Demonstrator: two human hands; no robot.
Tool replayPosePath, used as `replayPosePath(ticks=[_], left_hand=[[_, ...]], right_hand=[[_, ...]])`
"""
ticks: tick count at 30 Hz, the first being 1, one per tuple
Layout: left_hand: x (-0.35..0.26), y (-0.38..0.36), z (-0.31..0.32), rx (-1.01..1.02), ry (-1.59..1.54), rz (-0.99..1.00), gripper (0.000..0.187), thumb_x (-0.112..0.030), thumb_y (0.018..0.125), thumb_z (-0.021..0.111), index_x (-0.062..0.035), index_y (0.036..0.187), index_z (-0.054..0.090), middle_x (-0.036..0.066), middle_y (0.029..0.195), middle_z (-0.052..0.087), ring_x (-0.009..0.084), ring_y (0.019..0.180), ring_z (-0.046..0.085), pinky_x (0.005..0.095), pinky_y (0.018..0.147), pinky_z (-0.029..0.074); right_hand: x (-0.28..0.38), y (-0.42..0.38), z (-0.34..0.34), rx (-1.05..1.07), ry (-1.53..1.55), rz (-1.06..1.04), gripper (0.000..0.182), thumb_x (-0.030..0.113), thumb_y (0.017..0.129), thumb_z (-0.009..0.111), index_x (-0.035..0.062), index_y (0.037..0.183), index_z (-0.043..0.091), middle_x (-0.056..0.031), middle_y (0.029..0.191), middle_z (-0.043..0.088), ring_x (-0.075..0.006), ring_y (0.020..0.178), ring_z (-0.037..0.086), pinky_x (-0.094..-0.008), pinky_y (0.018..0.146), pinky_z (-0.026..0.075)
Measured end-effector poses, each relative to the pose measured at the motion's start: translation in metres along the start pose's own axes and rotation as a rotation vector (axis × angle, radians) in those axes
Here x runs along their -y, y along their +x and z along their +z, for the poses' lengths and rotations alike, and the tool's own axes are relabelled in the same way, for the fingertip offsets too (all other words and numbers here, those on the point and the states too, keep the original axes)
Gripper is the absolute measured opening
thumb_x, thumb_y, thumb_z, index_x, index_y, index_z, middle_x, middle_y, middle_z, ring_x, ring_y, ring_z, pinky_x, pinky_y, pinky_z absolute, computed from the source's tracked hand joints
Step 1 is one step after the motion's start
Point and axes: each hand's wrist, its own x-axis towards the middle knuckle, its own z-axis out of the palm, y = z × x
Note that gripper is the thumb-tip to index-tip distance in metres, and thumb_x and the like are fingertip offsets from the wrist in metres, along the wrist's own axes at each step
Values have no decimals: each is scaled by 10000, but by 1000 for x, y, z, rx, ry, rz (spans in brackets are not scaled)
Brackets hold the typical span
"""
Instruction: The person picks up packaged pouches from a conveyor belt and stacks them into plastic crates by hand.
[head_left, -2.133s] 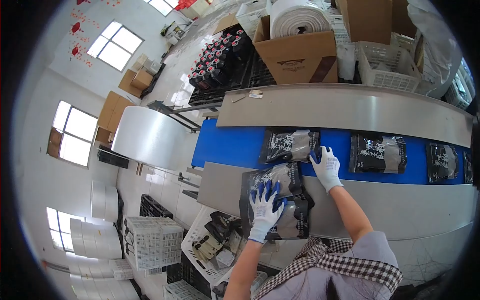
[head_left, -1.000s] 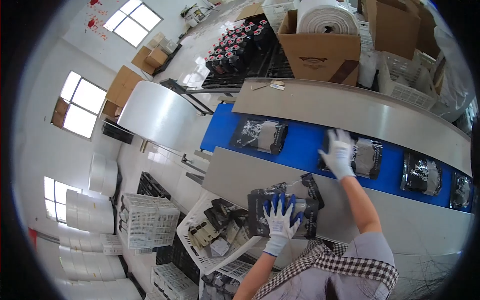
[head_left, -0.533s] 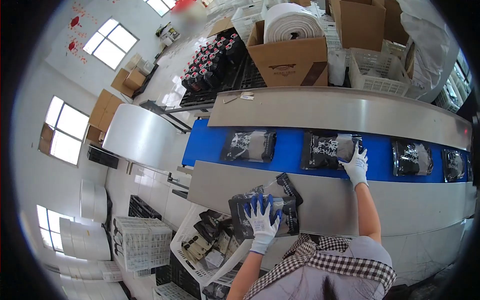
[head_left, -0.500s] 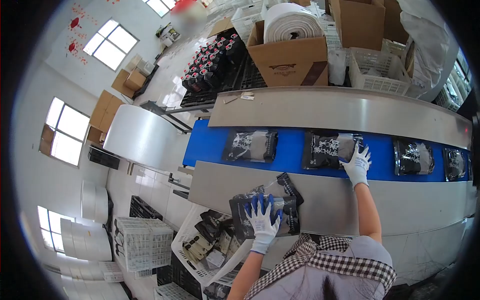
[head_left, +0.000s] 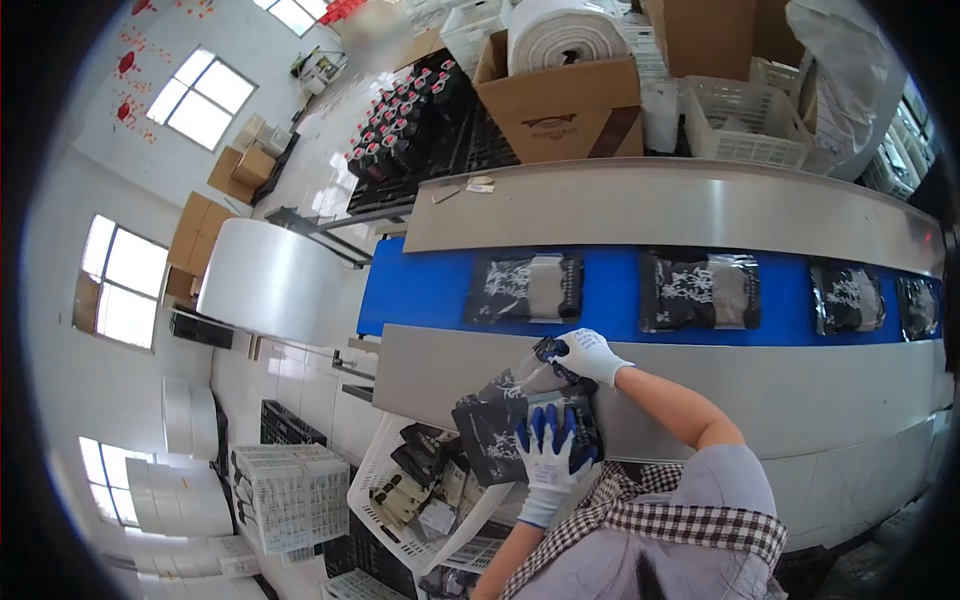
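My left hand [head_left: 549,455], in a white glove with blue fingertips, lies with spread fingers on a black printed pouch [head_left: 490,430] at the near steel ledge. Just above it, my right hand [head_left: 590,357], gloved alike, pinches the top corner of another dark pouch [head_left: 565,378] that overlaps the first. Beyond the ledge, flat pouches rest on the blue conveyor belt [head_left: 420,290]: one at the left [head_left: 527,288], one in the middle [head_left: 700,291] and two smaller-looking ones at the right [head_left: 848,299].
A white crate [head_left: 375,505] holding pouches and packets stands below the ledge at left. Behind the far steel ledge [head_left: 640,205] are a cardboard box [head_left: 565,115] with a white roll, a white basket [head_left: 745,140] and several black bottles [head_left: 400,130]. A large white roll [head_left: 265,280] stands left.
My right hand has left the middle pouch on the belt and moved left to the pouches on the ledge, taking hold of one. The belt's pouches have shifted right.
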Motion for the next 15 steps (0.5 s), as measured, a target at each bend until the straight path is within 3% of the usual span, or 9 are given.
replayPosePath(ticks=[1, 5, 11, 15], left_hand=[[-2, 2, 0, 15, -3, -6, 716, -465, 708, 670, -135, 1322, 508, 202, 1500, 244, 416, 1396, 163, 638, 1094, 62], [2, 10, 9, 45, -19, 52, 640, -469, 725, 671, -129, 1254, 550, 202, 1457, 306, 414, 1383, 199, 652, 1081, 103], [20, 11, 16, 111, -63, 42, 635, -452, 725, 650, -157, 1278, 544, 191, 1416, 377, 397, 1353, 273, 650, 1082, 128], [17, 13, 9, 150, -88, 18, 624, -472, 754, 635, -181, 1297, 535, 165, 1465, 333, 366, 1368, 267, 631, 1097, 101]], right_hand=[[3, 4, 7, -85, 11, -22, 366, 393, 827, 611, 67, 978, 681, -177, 930, 671, -335, 949, 620, -425, 847, 465], [26, 38, 22, -93, 31, -24, 333, 373, 830, 594, 60, 883, 695, -170, 894, 671, -341, 904, 628, -437, 797, 467], [68, 137, 71, -244, 214, -115, 332, 361, 836, 560, 58, 875, 691, -178, 893, 673, -359, 869, 635, -448, 774, 490], [97, 206, 85, -278, 197, -10, 334, 361, 834, 552, 71, 903, 702, -174, 933, 675, -355, 908, 640, -437, 807, 502]])
